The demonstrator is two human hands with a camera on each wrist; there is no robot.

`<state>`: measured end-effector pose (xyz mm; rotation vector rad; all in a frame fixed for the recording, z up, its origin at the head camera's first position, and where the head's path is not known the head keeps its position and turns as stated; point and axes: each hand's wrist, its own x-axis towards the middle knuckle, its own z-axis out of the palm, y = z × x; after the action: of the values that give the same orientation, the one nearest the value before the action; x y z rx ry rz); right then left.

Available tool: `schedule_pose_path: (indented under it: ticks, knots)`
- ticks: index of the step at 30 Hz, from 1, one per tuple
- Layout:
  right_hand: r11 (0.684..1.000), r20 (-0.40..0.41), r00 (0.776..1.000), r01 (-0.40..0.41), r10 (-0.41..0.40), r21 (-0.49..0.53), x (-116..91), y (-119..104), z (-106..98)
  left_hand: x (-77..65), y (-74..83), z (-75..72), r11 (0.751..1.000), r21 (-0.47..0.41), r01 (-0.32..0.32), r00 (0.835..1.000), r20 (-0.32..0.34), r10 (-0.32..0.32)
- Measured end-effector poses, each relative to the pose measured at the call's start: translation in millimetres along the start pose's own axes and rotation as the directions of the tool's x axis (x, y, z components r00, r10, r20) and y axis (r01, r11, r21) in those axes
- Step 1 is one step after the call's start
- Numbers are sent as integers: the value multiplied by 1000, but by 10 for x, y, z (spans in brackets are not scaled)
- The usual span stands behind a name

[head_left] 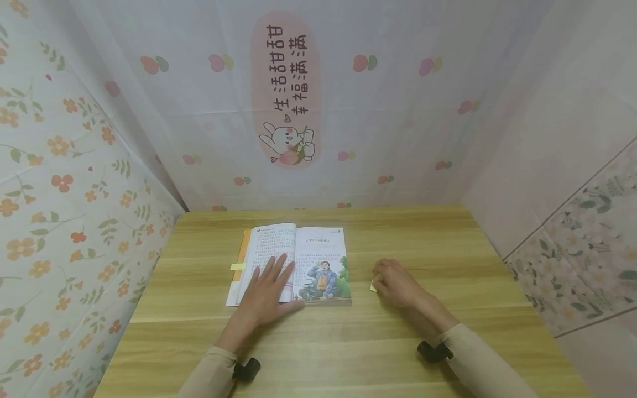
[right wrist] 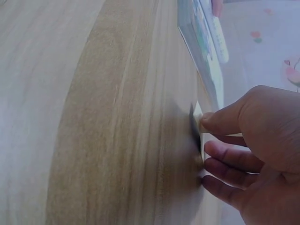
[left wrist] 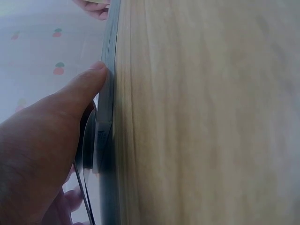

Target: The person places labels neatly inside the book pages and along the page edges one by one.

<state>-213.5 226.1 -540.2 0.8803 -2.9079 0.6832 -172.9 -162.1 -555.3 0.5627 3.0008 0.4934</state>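
An open book (head_left: 318,240) lies on the wooden table, print on its left page and a picture of a seated figure on its right. My left hand (head_left: 265,293) rests on the left page with fingers spread, its thumb (left wrist: 86,86) along the book's lower edge. To the right of the book, my right hand (head_left: 398,284) pinches a small pale yellow sticky note (head_left: 373,286) close over the table. In the right wrist view the thumb presses on the note (right wrist: 197,112); the curled fingers hide part of it.
A yellow paper tab (head_left: 238,266) sticks out from the book's left side, over an orange cover flap (head_left: 245,246). Behind the wooden table (head_left: 318,354) hangs a printed curtain (head_left: 398,110); a flowered cloth (head_left: 59,221) stands on the left. Each wrist carries a black camera.
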Motion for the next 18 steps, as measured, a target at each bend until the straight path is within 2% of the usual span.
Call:
schedule_pose_path:
  ticks: [11, 18]
  knots:
    - [999, 27, 999, 28, -29, 19, -3, -5, -34, 12, -23, 32, 1000, 5, 6, 1000, -15, -6]
    - [996, 53, 995, 86, -88, 31, 18, 8, -80, 13, -18, 30, 1000, -2, -1, 1000, -17, 1]
